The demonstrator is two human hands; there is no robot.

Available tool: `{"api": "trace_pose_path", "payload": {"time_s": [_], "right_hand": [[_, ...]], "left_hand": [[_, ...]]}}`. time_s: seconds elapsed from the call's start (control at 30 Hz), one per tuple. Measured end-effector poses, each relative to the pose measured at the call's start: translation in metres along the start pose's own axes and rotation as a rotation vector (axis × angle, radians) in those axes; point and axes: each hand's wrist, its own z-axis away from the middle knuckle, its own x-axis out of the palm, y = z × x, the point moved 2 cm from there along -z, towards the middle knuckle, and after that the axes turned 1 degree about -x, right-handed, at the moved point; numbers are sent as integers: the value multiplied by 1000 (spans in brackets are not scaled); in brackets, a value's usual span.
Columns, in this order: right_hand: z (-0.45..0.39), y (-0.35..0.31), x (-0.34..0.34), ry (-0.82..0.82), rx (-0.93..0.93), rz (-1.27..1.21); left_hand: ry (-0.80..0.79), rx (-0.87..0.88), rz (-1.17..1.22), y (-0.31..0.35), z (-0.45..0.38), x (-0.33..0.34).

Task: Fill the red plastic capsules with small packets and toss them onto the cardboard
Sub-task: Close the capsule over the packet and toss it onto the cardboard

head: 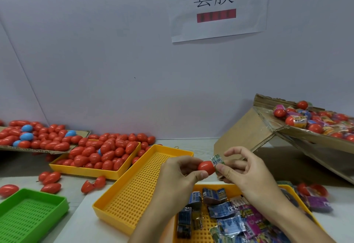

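left hand [180, 172] pinches red capsule [206, 167] above the surface, open mouth likely turned right to take the fill | right hand [243, 172] pinches small packet [217, 161] at that mouth, spare fingers lifted | packet tray [199, 229] just below for quick reach | cardboard [249, 128] propped right, holding finished capsules | capsule opening hidden; packet print unreadable; tray cut off.

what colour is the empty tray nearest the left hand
Yellow tray, perforated base; clearest in the head view.

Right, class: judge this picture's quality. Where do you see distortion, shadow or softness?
Head view: wide-angle bending leans the left wall seam; even light, soft shadow under the cardboard; packets near the bottom edge look blurred; capsule fairly sharp.
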Motion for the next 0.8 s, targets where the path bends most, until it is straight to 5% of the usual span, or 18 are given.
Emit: {"api": "trace_pose_path", "payload": {"time_s": [0.8], "right_hand": [[2, 5, 0, -25, -27, 88]], "left_hand": [[-99, 29, -21, -2, 1, 3]]}}
